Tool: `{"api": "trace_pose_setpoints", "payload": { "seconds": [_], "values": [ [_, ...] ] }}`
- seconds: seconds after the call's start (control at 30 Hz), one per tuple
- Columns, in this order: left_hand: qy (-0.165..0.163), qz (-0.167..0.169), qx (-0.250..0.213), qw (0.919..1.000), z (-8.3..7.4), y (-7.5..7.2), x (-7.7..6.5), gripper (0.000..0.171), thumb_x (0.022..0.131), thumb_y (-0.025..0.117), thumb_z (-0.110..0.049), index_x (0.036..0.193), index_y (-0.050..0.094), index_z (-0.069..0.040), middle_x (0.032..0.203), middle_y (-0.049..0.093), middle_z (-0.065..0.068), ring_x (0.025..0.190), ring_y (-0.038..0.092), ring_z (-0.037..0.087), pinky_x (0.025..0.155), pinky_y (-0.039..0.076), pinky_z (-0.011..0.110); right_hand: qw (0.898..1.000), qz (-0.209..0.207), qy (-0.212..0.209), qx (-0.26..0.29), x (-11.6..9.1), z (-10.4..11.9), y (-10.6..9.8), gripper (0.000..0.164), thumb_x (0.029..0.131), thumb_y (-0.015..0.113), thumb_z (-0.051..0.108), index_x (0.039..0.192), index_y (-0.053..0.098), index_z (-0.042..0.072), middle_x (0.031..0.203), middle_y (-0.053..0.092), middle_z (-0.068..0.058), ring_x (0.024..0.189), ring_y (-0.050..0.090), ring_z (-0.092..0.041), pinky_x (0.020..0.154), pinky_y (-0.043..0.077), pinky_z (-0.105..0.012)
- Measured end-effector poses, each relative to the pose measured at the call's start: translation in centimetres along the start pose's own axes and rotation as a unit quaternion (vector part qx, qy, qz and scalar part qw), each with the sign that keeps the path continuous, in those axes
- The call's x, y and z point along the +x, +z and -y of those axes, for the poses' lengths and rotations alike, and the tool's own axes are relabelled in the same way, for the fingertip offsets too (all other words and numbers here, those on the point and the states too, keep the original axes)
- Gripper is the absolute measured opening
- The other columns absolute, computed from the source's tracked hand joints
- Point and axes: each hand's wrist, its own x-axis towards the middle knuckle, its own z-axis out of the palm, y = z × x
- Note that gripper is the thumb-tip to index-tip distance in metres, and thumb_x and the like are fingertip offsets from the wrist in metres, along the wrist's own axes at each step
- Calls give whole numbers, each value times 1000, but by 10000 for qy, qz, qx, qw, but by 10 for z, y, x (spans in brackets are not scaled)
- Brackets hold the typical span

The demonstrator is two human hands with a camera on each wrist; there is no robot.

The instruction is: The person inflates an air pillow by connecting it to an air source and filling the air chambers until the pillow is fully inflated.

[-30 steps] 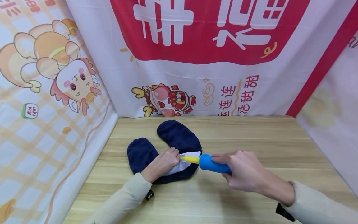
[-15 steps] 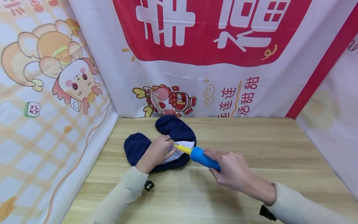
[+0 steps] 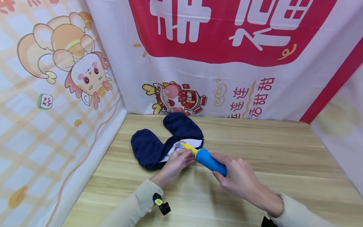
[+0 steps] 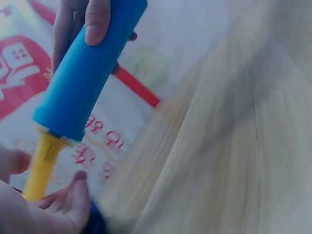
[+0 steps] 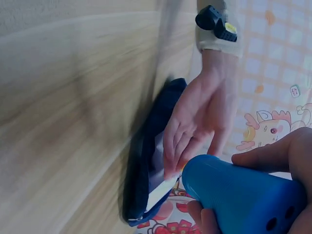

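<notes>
A navy U-shaped neck pillow (image 3: 147,148) lies on the wooden table, its inner edge split open on a white lining (image 3: 195,142). My right hand (image 3: 241,176) grips the blue barrel of a hand air pump (image 3: 205,160). The pump's yellow nozzle (image 3: 189,147) points into the white opening; its tip overlaps the lining there. My left hand (image 3: 175,164) is at the pillow's near edge, right below the nozzle. In the left wrist view its thumb and fingers (image 4: 78,200) lie on either side of the nozzle, fingers mostly straight. The right wrist view shows two holes in the barrel end.
A white cloth backdrop (image 3: 210,69) with red print stands behind the table (image 3: 269,151). A checked cartoon cloth (image 3: 79,135) runs along the left side, another pale cloth along the right. Black straps (image 3: 161,203) sit at both wrists.
My left hand has moved from on top of the opening to the pillow's near edge, its fingers loosening. The pillow and pump have shifted slightly away, with the nozzle still over the white lining.
</notes>
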Motion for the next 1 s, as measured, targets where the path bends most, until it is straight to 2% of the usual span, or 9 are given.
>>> {"api": "trace_pose_setpoints", "payload": {
  "seconds": [0.07,0.13,0.27,0.33,0.43,0.57,0.7,0.8,1.0],
  "values": [
    [-83,-127,-792,9967,7,5,4,35,111,53,-18,134,54,9,112,73,7,104,70,13,100,57,31,9999,59,-9,100,-1,0,2,57,82,91,24,134,71,13,120,79,-9,94,76,-21,79,64,-48],
    [-36,-175,-1386,9902,11,11,5,39,111,54,-17,138,49,11,114,73,6,106,69,12,98,56,26,9996,175,-37,208,-3,1,4,59,81,91,22,136,70,11,122,78,-9,96,76,-20,82,64,-47],
    [127,51,-1858,9825,12,22,5,48,111,52,-10,149,36,14,129,70,7,122,67,12,103,54,22,9984,441,-68,334,-5,2,3,67,79,93,16,140,67,10,131,75,-8,102,74,-21,88,63,-49],
    [176,129,-1987,9798,9,26,5,51,111,51,-8,153,31,13,136,68,8,128,65,11,105,53,21,9983,479,-122,307,-7,1,0,70,77,93,12,142,66,11,134,74,-8,104,74,-21,89,63,-48],
    [175,-52,-2259,9740,5,28,7,51,110,51,-5,153,31,14,137,68,9,125,67,10,104,54,21,9985,455,-298,87,-11,0,-6,70,79,91,11,144,65,14,134,74,-7,103,75,-20,87,64,-47],
    [27,-395,-2526,9668,1,25,11,44,108,53,-1,146,38,13,125,74,8,113,73,9,98,57,21,9971,486,-494,-312,-24,-1,-19,69,82,89,14,146,63,17,136,73,-5,102,78,-21,84,65,-45],
    [-115,-569,-2680,9617,-1,19,17,37,106,56,2,140,43,11,113,78,7,106,76,12,93,60,23,9953,568,-553,-561,-40,-2,-35,69,83,89,19,147,63,19,140,71,-2,105,78,-23,84,65,-45],
    [-118,-604,-2713,9605,-3,14,21,31,106,57,3,135,46,9,108,79,6,103,77,12,91,61,23,9941,701,-461,-687,-52,-4,-50,73,82,90,23,149,61,23,141,71,0,105,78,-22,83,65,-46],
    [30,-660,-2604,9632,-7,11,25,30,106,54,3,135,49,10,105,79,4,100,76,9,86,60,19,9882,1291,159,-811,-68,-6,-74,79,80,93,33,151,58,32,143,69,6,103,76,-18,80,65,-45]
  ]
}}
